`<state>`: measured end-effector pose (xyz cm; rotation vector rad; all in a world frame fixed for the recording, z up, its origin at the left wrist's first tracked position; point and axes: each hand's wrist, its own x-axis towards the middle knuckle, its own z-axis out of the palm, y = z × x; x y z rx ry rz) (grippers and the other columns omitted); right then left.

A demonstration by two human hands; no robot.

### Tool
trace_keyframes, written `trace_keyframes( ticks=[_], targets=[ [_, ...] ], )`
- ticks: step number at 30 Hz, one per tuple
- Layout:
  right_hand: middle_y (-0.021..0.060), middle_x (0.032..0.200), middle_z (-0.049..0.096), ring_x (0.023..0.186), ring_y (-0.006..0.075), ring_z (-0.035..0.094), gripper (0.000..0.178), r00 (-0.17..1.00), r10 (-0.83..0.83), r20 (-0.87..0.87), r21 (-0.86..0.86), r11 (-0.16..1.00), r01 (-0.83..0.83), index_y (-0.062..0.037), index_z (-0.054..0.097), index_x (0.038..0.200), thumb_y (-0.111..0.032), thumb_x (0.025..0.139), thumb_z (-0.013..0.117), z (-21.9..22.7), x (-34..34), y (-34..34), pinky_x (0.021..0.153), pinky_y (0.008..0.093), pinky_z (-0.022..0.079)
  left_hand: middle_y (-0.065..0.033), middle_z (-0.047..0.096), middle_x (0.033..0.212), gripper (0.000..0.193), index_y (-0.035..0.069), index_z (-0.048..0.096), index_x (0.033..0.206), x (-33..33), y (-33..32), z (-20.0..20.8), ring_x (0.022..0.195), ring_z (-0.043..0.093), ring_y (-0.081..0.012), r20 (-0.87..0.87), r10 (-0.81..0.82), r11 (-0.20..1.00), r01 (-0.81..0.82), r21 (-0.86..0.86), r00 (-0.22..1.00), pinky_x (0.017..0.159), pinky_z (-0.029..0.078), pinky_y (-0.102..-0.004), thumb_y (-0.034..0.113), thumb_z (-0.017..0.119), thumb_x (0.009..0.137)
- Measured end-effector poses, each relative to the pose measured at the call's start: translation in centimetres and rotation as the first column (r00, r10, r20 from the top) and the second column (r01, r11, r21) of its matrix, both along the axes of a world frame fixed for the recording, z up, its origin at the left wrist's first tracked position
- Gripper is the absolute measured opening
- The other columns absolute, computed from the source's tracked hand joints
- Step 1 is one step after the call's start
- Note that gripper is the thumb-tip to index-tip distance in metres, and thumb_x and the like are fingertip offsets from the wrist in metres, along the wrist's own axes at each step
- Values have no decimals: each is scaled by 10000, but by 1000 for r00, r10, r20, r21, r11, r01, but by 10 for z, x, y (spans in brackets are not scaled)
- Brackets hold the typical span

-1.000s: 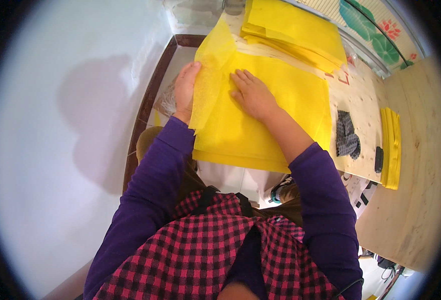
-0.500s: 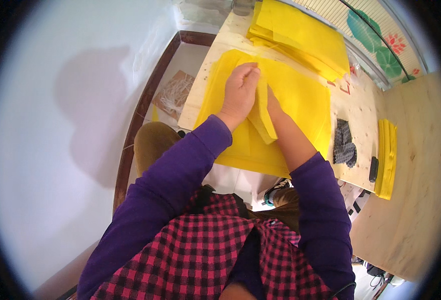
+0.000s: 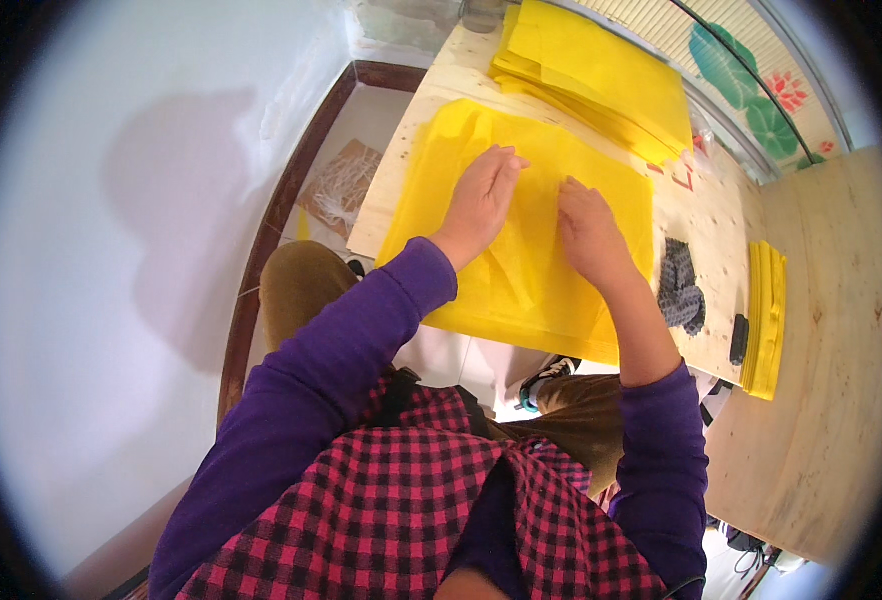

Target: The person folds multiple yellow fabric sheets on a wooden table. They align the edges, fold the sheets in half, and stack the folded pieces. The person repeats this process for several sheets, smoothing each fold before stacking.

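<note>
A wide sheet of thin yellow fabric [image 3: 551, 310], apparently several layers deep, lies on the wooden table in front of me, with soft creases between my hands. My left hand [image 3: 479, 203] is over its left-middle part, fingers drawn together with the thumb against them. What is between those fingertips, if anything, is hidden. My right hand [image 3: 591, 235] is over the right-middle part, apart from the left. Its fingers are bent inward and close together, and their undersides do not show.
A folded yellow fabric stack [image 3: 596, 75] lies at the table's far edge. A grey patterned cloth [image 3: 680, 288], a black object [image 3: 739, 340] and yellow strips [image 3: 764, 320] are to the right. White threads [image 3: 347, 187] lie on cardboard below the table's left edge, near the wall [image 3: 81, 300].
The raised fold of yellow fabric between my hands has come down onto the sheet. My right hand has moved out to the right from behind it; my left hand has shifted slightly.
</note>
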<state>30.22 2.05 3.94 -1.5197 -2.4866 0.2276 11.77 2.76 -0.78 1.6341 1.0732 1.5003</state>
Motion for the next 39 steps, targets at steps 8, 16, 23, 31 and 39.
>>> trace_keyframes(
  ticks=[8, 16, 23, 31, 39],
  targets=[
    [213, 1058, 645, 948, 307, 645, 427, 798, -295, -525, -135, 955, 264, 36, 567, 1174, -272, 882, 615, 3, 1, 23, 817, 377, 510, -178, 602, 1171, 409, -20, 623, 1073, 0, -2, 1, 1172, 524, -301, -53, -21, 1000, 20, -6, 998, 1023, 370, -352, 324, 411, 1012],
    [154, 836, 646, 783, 270, 646, 503, 816, -451, -362, -206, 892, 401, 3, 523, 1232, -187, 799, 695, -11, -14, 37, 723, 362, 518, -184, 602, 1167, 396, -22, 615, 1078, -6, -2, 0, 1171, 528, -296, -51, -37, 999, 36, -29, 998, 1018, 375, -348, 316, 420, 1008],
    [117, 747, 616, 699, 239, 621, 470, 798, -467, -382, -306, 878, 368, -59, 537, 1234, -103, 787, 674, -12, -16, 29, 656, 350, 501, -211, 512, 1315, 386, -2, 552, 1206, -17, 5, 6, 1299, 404, -363, -428, 40, 998, -18, 55, 903, 1091, 286, -467, 290, 435, 982],
    [122, 715, 605, 670, 239, 610, 411, 814, -423, -397, -275, 901, 334, -46, 560, 1189, -90, 792, 654, -20, -17, 28, 640, 360, 493, -155, 293, 1511, 540, 39, 353, 1419, -30, 21, -1, 1422, 215, -309, -896, 3, 994, -100, -47, 444, 1146, 145, -512, 353, 400, 982],
    [103, 715, 596, 663, 218, 593, 384, 815, -420, -399, -248, 905, 345, -56, 582, 1164, -103, 791, 661, -27, -17, 29, 632, 342, 488, -137, 270, 1525, 567, 44, 334, 1434, -31, 20, -3, 1429, 203, -288, -871, 24, 991, -128, -44, 490, 1128, 171, -556, 377, 399, 979]
  ],
)
